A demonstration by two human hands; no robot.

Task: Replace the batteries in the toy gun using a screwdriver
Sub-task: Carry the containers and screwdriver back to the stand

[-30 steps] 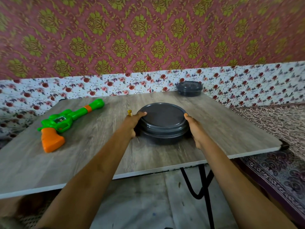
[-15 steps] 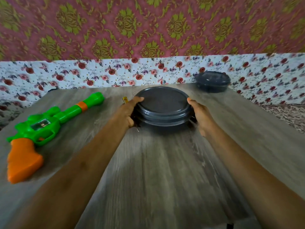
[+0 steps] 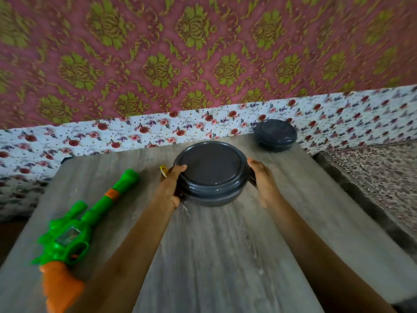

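Observation:
A green toy gun [image 3: 74,233] with an orange grip lies on the left of the wooden table [image 3: 225,256], barrel pointing away. Both hands hold a dark grey round lidded container [image 3: 211,172] at mid-table. My left hand [image 3: 170,186] grips its left side with the thumb on the lid. A yellow tip [image 3: 163,171] pokes out behind this hand and a thin metal point shows below it, likely a screwdriver. My right hand [image 3: 262,177] grips the right side, thumb at the rim.
A smaller dark grey lidded container [image 3: 275,135] stands at the table's far right corner, against the flowered cloth on the wall. A patterned mat [image 3: 379,177] lies to the right of the table.
The view has moved forward over the table, so the gun and container look larger. Both hands keep the same hold on the round container.

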